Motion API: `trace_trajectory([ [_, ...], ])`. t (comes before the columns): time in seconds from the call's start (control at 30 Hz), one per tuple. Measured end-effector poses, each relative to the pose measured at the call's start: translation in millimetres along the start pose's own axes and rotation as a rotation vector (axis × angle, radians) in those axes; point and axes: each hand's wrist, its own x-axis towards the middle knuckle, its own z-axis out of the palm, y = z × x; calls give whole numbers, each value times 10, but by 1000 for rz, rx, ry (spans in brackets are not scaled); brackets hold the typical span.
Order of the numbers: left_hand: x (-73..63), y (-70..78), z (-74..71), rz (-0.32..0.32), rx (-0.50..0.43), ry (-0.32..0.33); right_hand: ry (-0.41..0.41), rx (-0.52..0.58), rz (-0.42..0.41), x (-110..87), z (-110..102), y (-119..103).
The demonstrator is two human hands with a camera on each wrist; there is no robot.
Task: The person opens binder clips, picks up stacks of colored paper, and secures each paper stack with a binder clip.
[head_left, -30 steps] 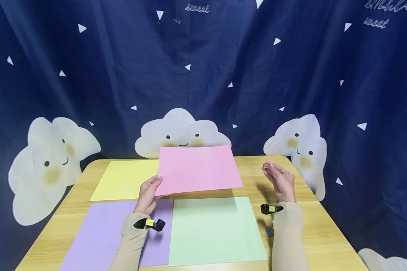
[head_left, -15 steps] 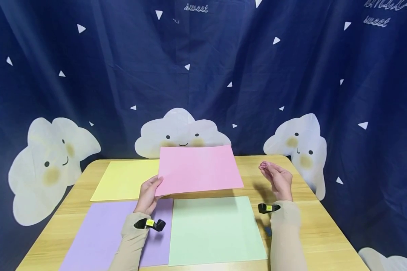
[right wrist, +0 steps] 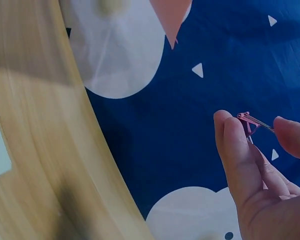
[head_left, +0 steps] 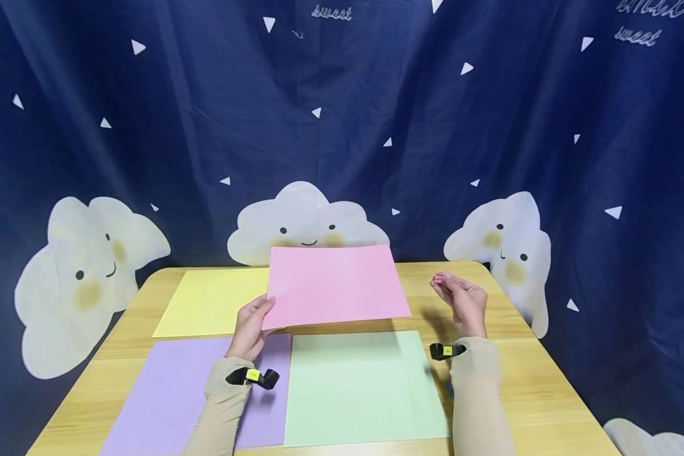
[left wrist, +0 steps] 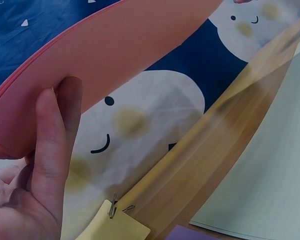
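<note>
My left hand pinches the near left corner of a stack of pink paper, held tilted above the table. Layered edges of the stack show in the left wrist view, with fingers along its underside. Right of the paper, my right hand holds a small pink binder clip raised between thumb and fingertips. The clip's wire handles lie between the thumb and the fingers in the right wrist view. A gap separates it from the pink paper's right edge.
On the wooden table lie yellow paper, purple paper and green paper. Wire clip handles stick up at the yellow paper's corner. A small blue object is mostly hidden by the right forearm. A dark blue curtain hangs behind.
My right hand has moved slightly left with the pink binder clip, closer to the pink paper. The left hand and the paper have hardly moved.
</note>
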Motion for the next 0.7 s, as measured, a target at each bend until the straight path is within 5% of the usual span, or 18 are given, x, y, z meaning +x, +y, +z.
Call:
trace_trajectory([
  [0.7,-4,-5,7,3,-3,-2,-18,-50,9,9,85,121],
])
